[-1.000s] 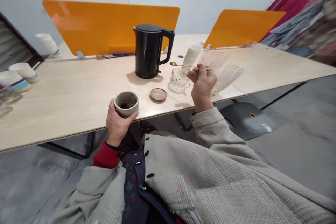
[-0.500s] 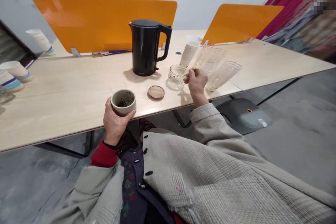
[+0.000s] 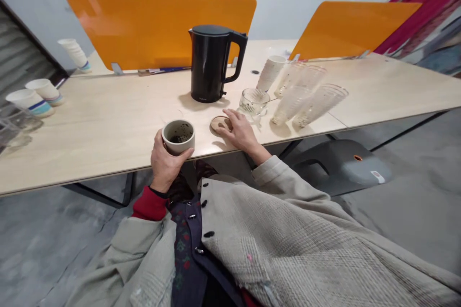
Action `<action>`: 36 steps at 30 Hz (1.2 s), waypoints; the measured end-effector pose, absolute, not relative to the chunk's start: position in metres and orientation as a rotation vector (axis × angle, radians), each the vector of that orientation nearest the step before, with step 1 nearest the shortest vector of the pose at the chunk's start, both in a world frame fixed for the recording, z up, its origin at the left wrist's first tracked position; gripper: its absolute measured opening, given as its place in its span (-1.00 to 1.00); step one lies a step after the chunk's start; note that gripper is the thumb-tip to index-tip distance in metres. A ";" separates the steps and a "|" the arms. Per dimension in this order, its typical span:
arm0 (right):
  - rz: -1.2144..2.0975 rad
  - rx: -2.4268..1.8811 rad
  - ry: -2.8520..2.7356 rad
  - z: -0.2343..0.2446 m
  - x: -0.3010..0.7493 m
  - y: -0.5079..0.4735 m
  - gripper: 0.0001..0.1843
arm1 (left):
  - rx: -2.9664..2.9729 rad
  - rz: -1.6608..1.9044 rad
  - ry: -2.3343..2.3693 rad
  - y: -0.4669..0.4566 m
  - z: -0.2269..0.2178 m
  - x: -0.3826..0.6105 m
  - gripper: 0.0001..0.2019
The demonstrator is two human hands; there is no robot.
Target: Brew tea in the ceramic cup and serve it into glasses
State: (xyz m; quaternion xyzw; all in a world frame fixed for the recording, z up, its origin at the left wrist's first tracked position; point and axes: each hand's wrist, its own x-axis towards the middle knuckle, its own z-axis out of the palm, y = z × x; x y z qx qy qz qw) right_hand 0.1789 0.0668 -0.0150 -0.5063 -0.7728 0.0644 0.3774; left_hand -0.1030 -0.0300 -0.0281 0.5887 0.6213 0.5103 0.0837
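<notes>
My left hand [image 3: 164, 163] grips a grey ceramic cup [image 3: 178, 137] with dark grounds inside, just over the table's front edge. My right hand [image 3: 241, 134] lies on the table, its fingertips resting on a round wooden lid [image 3: 219, 124]. No spoon is in that hand. Just beyond those fingers stands a small ribbed glass cup [image 3: 254, 100], and a thin line at its right rim may be a spoon handle. Behind the lid is a black electric kettle [image 3: 211, 64].
Several ribbed glass tumblers [image 3: 291, 104] and a white cup stack [image 3: 270, 73] stand to the right. Paper cups [image 3: 29, 99] sit at the far left. Orange desk dividers [image 3: 158, 29] line the back of the pale wooden table [image 3: 108, 115]. A grey stool [image 3: 345, 163] stands below.
My right hand has moved left and down from the glass cup to the wooden lid, and the spoon is gone from it. My left hand still holds the ceramic cup.
</notes>
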 end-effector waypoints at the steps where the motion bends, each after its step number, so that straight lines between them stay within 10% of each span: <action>1: 0.146 -1.337 -2.081 -0.018 0.172 0.072 -0.18 | 1.761 1.516 1.839 -0.031 -0.028 -0.103 0.03; 36: 0.124 -0.769 -2.593 0.055 0.066 0.019 -0.21 | 1.889 1.246 1.993 -0.033 -0.029 -0.091 0.05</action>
